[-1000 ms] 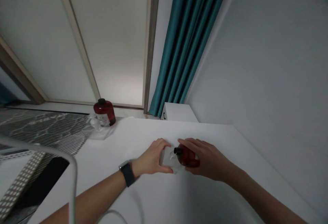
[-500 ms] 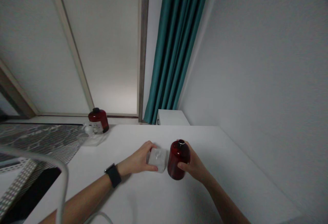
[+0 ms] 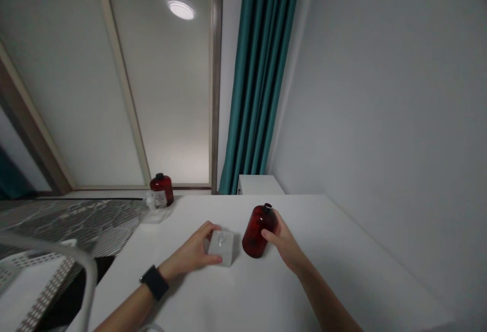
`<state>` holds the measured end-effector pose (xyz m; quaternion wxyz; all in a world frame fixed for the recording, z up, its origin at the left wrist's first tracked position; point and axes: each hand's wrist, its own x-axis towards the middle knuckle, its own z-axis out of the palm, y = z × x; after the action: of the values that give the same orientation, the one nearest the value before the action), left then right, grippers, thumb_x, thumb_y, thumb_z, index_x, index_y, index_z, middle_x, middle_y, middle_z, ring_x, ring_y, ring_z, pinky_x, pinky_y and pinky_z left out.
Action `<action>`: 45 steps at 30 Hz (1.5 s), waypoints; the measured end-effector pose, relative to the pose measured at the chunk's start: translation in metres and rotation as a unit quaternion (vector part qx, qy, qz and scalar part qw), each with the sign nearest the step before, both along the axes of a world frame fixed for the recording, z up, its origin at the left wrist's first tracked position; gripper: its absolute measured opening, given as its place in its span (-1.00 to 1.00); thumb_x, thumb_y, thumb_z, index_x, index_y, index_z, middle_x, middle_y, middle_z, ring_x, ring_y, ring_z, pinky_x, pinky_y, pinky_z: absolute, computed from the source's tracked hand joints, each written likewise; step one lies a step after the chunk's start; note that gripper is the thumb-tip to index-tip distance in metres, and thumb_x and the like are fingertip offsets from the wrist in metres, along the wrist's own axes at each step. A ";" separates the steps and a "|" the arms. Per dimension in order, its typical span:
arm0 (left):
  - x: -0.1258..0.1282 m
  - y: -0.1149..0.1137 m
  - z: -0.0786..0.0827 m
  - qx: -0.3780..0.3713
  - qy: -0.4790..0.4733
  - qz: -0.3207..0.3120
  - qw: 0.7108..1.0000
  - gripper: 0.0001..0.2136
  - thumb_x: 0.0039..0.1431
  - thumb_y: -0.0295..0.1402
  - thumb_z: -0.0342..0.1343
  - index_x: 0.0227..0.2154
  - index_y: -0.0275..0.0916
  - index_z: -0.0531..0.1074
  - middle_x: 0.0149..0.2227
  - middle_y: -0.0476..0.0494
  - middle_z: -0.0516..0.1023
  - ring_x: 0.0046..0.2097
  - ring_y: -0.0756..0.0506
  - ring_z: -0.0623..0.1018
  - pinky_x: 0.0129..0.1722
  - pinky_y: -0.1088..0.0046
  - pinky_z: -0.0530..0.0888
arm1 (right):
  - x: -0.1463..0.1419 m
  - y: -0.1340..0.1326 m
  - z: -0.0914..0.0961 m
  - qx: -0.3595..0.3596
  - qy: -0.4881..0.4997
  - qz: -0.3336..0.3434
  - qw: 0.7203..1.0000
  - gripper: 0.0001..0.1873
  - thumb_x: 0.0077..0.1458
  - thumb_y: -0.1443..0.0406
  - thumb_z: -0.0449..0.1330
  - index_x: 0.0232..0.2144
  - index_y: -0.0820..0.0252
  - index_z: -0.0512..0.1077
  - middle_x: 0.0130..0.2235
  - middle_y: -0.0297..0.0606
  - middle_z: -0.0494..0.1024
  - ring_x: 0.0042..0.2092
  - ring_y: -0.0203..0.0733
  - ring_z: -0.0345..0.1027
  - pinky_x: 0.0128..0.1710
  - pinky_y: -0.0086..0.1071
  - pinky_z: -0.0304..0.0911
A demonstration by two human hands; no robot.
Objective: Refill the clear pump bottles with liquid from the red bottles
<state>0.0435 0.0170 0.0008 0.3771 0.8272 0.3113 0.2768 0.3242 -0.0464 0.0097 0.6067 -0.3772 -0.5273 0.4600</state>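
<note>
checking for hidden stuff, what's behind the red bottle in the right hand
Past the held red bottle, the white tabletop shows, with a white cabinet beyond its far edge. The bottle covers part of the right hand and the spot directly behind; what's there can't be seen.

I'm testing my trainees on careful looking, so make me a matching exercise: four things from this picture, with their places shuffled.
1. Teal fabric curtain
2. Small clear square block
3. Nearer dark red round bottle
4. Watch with a black strap

A. In the right hand
B. Hanging beyond the white table
C. Around the left wrist
D. In the left hand

Pairs: 1-B, 2-D, 3-A, 4-C
</note>
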 end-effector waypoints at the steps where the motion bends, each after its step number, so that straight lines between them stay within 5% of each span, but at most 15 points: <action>1: -0.003 -0.001 0.000 0.003 -0.002 0.002 1.000 -0.50 -0.09 -0.40 0.34 -0.05 -0.21 0.35 -0.11 -0.11 0.42 -0.08 -0.18 0.46 -0.04 0.25 0.41 | -0.004 0.005 0.002 0.006 -0.004 -0.008 1.000 -0.36 -0.01 0.19 0.36 0.12 0.06 0.28 0.07 -0.17 0.49 0.12 0.02 0.34 0.20 -0.03 0.15; 12: -0.007 -0.007 -0.022 0.035 -0.033 0.070 0.996 -0.43 -0.13 -0.48 0.32 0.00 -0.20 0.28 -0.05 -0.17 0.41 -0.01 -0.22 0.43 0.03 0.22 0.38 | -0.055 0.077 -0.026 0.016 -0.110 -0.056 0.992 -0.16 -0.12 0.28 0.38 0.21 0.06 0.20 0.19 -0.13 0.41 0.13 0.01 0.34 0.21 0.00 0.15; 21: -0.006 -0.010 -0.021 0.045 -0.030 0.076 0.996 -0.47 -0.12 -0.48 0.31 -0.04 -0.20 0.28 -0.08 -0.16 0.43 -0.05 -0.21 0.45 -0.02 0.22 0.40 | -0.061 0.095 -0.043 0.025 -0.142 -0.064 0.988 -0.13 -0.10 0.29 0.34 0.26 0.03 0.15 0.17 -0.13 0.43 0.11 -0.01 0.38 0.14 -0.03 0.25; 27: -0.007 -0.010 -0.019 0.045 -0.023 0.068 0.996 -0.43 -0.11 -0.48 0.32 0.00 -0.20 0.26 -0.03 -0.19 0.42 0.00 -0.21 0.44 0.04 0.20 0.39 | -0.056 0.085 -0.040 0.029 -0.180 -0.075 0.980 -0.10 -0.03 0.24 0.31 0.32 0.01 0.03 0.22 -0.09 0.36 0.15 0.01 0.32 0.15 0.01 0.23; 31: -0.008 -0.008 -0.021 0.038 -0.028 0.068 0.997 -0.40 -0.11 -0.48 0.32 0.03 -0.21 0.24 -0.02 -0.19 0.42 0.00 -0.21 0.43 0.04 0.19 0.39 | -0.043 0.058 -0.033 0.066 -0.210 -0.101 0.970 -0.31 0.11 0.22 0.18 0.27 0.03 0.12 0.27 -0.11 0.27 0.28 0.00 0.12 0.26 0.01 0.04; 36: -0.008 -0.005 -0.024 0.010 -0.036 0.066 0.997 -0.37 -0.16 -0.47 0.37 0.02 -0.21 0.25 -0.02 -0.20 0.43 -0.02 -0.22 0.45 0.02 0.20 0.40 | -0.054 0.020 -0.033 0.092 -0.249 -0.090 0.960 -0.51 0.11 0.41 0.03 0.11 0.10 0.31 -0.09 -0.16 0.51 -0.04 -0.07 0.39 0.05 -0.09 0.27; 39: -0.008 -0.005 -0.022 -0.001 -0.039 0.068 0.997 -0.39 -0.17 -0.47 0.37 0.00 -0.22 0.29 -0.04 -0.19 0.45 -0.05 -0.21 0.47 -0.02 0.23 0.42 | -0.071 0.009 -0.034 0.103 -0.274 -0.045 0.955 -0.52 0.02 0.50 0.04 -0.03 0.05 0.42 -0.02 -0.20 0.47 0.01 -0.09 0.37 0.07 -0.17 0.26; 45: -0.011 -0.005 -0.016 -0.014 -0.048 0.044 0.998 -0.38 -0.13 -0.43 0.39 0.04 -0.21 0.30 0.00 -0.22 0.46 0.00 -0.23 0.48 0.01 0.20 0.43 | -0.081 0.003 -0.030 0.101 -0.316 -0.006 0.943 -0.47 0.00 0.54 0.07 0.00 0.03 0.36 -0.02 -0.23 0.41 -0.03 -0.13 0.36 0.01 -0.24 0.32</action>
<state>0.0323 0.0122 -0.0148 0.3909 0.7931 0.3326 0.3279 0.2435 -0.0438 -0.0200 0.4471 -0.4429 -0.7332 0.2576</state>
